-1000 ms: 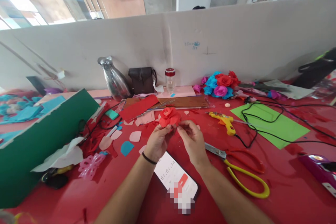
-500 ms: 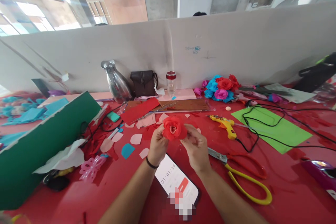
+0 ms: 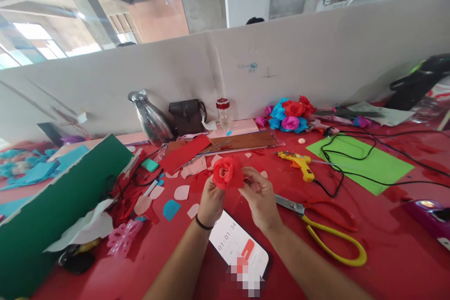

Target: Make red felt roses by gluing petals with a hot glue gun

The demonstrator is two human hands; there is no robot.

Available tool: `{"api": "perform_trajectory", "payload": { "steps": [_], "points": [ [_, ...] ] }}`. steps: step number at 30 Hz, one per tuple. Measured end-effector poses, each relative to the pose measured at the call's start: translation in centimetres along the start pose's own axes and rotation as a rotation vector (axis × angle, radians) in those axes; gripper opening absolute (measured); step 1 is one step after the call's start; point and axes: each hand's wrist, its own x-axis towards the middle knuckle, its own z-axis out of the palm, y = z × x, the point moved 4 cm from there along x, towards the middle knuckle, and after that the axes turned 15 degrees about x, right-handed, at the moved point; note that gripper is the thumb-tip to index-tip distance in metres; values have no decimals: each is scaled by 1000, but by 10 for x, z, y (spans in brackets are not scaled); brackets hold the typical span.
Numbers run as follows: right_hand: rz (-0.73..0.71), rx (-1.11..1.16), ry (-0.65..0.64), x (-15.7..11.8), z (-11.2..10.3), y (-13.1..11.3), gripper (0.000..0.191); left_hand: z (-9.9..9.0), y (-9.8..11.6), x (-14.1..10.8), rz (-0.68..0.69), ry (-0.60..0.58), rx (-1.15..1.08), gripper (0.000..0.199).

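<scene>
The left hand (image 3: pixel 212 200) has its fingers closed on the lower part of a red paper flower with layered round petals (image 3: pixel 224 173); the stem end is hidden inside the fingers. The flower is raised above the middle of a shiny red table surface (image 3: pixel 140 272), with its open centre turned to the viewer. The right hand (image 3: pixel 259 194) is at the right edge of the flower. Its fingers are bent, with a small gap between thumb and forefinger, and they seem to touch the outer petal, but I cannot tell if they pinch it.

On the near side, below the hands, lies a white-screened phone (image 3: pixel 241 248). To the right are large scissors with one red and one yellow handle (image 3: pixel 297 207), and farther away a yellow glue gun (image 3: pixel 302 165). On the left of the flower, a blue paper petal (image 3: pixel 171 209) lies near some pale pink paper petals (image 3: pixel 182 192). At the far side stands a silver metal jug (image 3: pixel 151 117).
</scene>
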Motion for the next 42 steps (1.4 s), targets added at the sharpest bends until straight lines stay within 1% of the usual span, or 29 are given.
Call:
{"api": "perform_trajectory", "payload": {
  "steps": [4, 10, 13, 16, 21, 23, 27, 29, 31, 34, 36, 39, 42],
  "points": [
    [30, 40, -1, 0, 2, 0, 9, 2, -2, 2, -86, -60, -115, 19],
    [189, 178, 12, 2, 1, 8, 11, 2, -8, 4, -297, -114, -328, 19],
    [218, 212, 24, 3, 0, 9, 9, 3, -10, 4, -327, -126, -384, 15],
    [229, 236, 10, 3, 1, 9, 10, 3, -11, 3, -365, -114, -394, 12],
    [311, 240, 3, 2, 3, 11, 13, 5, -12, 2, -448, -134, -406, 16],
    [326, 239, 4, 2, 3, 11, 14, 5, -12, 2, -457, -136, -408, 17],
    [316, 259, 37, 3, 2, 10, 13, 2, -15, 3, -452, -101, -454, 17],
    [313, 274, 65, 4, 1, 10, 13, 2, -15, 3, -433, -109, -434, 16],
    [313, 279, 78, 4, 1, 10, 13, 3, -14, 3, -373, -123, -353, 13],
    [301, 292, 113, 4, 0, 11, 13, 2, -7, 5, -147, -87, -102, 15],
    [293, 314, 155, 4, -2, 13, 15, 0, -4, 6, -27, -58, 24, 20],
    [270, 342, 204, 4, -6, 15, 15, -8, -4, 8, 66, -25, 154, 20],
    [244, 360, 218, 5, -10, 13, 17, -17, -8, 11, 156, 16, 268, 23]
  ]
}}
